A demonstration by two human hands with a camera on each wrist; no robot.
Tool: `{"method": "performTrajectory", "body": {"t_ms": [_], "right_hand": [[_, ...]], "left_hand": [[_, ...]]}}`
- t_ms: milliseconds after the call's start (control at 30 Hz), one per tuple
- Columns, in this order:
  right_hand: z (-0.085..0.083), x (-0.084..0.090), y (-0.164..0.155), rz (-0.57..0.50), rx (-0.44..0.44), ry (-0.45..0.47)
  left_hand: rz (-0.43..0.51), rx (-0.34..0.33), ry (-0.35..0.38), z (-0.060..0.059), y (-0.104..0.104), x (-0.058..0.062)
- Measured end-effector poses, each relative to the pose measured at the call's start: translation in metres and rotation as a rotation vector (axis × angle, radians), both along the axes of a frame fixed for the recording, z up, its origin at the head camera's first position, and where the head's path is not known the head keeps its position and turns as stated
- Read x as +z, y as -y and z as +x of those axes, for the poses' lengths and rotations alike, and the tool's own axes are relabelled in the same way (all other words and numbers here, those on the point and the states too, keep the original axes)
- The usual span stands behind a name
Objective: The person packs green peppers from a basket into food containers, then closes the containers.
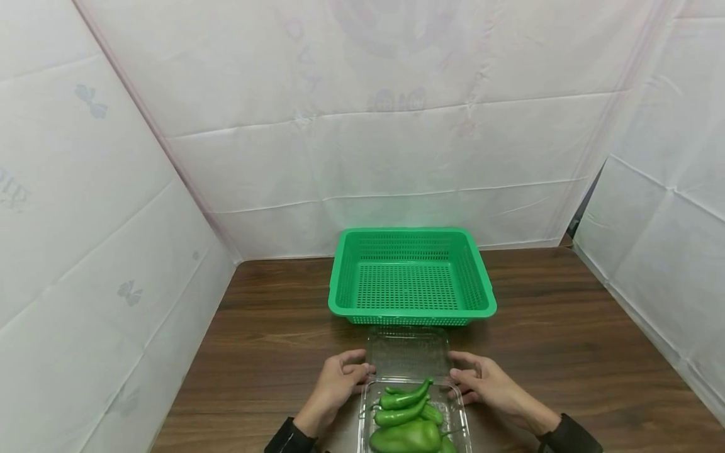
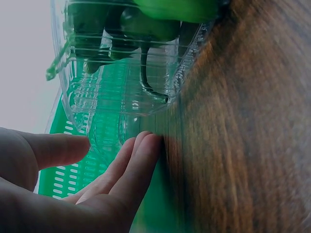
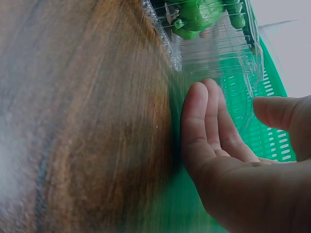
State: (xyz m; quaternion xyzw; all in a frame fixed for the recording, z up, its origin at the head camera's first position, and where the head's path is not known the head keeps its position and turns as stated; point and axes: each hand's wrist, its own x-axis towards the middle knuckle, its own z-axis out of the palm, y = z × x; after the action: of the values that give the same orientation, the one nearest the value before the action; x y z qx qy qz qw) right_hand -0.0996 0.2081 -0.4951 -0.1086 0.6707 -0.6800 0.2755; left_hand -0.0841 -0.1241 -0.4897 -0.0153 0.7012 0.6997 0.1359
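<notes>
A clear plastic clamshell box (image 1: 466,420) lies at the bottom middle of the head view, its lid (image 1: 408,353) folded back away from me. Inside it are a large green pepper (image 1: 403,436), slim curved green peppers (image 1: 399,416) and other green vegetables partly hidden beneath. On the left side of the box, near the lid's fold, is my left hand (image 1: 340,380). My right hand (image 1: 484,384) mirrors it on the other side. Both wrist views show fairly straight fingers (image 2: 141,160) low by the table, with each thumb (image 3: 274,111) apart from them near the lid's edge. Whether every fingertip touches plastic cannot be told.
A green slotted plastic basket (image 1: 412,313) stands just behind the lid, with nothing in it. The dark wooden table (image 1: 260,365) extends to both sides. White sheeting (image 1: 396,163) hangs behind and along the left and right.
</notes>
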Motion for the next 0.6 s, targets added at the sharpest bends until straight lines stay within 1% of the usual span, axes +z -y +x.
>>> {"method": "performTrajectory", "body": {"t_ms": [167,267,467,600], "right_hand": [[0.002,-0.001,0.001,-0.034,0.0,0.003],[0.005,-0.001,0.002,-0.055,0.006,0.002],[0.014,0.0,0.004,-0.091,0.035,-0.067],[0.019,0.001,0.005,-0.079,0.041,-0.101]], "left_hand": [[0.013,0.0,0.004,0.002,0.001,0.002],[0.026,0.005,0.012,0.006,0.002,0.005],[0.041,0.023,0.002,0.017,0.005,0.008],[0.05,0.038,-0.011,0.021,0.006,0.008]]}}
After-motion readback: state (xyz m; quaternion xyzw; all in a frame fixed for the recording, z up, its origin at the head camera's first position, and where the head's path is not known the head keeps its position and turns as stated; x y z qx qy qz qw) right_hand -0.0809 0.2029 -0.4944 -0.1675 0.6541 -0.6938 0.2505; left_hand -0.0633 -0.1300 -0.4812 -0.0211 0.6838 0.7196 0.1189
